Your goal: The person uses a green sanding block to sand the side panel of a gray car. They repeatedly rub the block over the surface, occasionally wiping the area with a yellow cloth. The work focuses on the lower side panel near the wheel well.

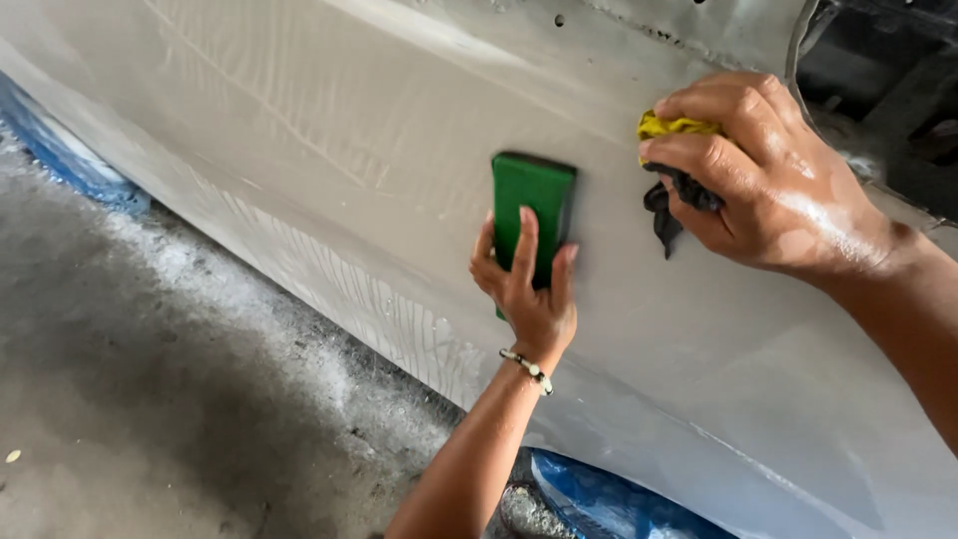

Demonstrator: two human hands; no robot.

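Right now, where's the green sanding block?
In the head view, the green sanding block sits mid-frame, pressed flat on the grey car panel by the left hand, left of the right hand's rag.

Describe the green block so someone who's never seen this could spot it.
Find the pale grey car panel filling the view. At its middle, the left hand presses a flat rectangular sanding block against it. It is plain green; the right hand holds a crumpled yellow-and-black rag.

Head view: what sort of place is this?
Probably an auto body or paint-prep shop. A grey primed car panel fills the view, the left hand presses a green sanding block on it, the right hand holds a rag, above stained concrete floor.
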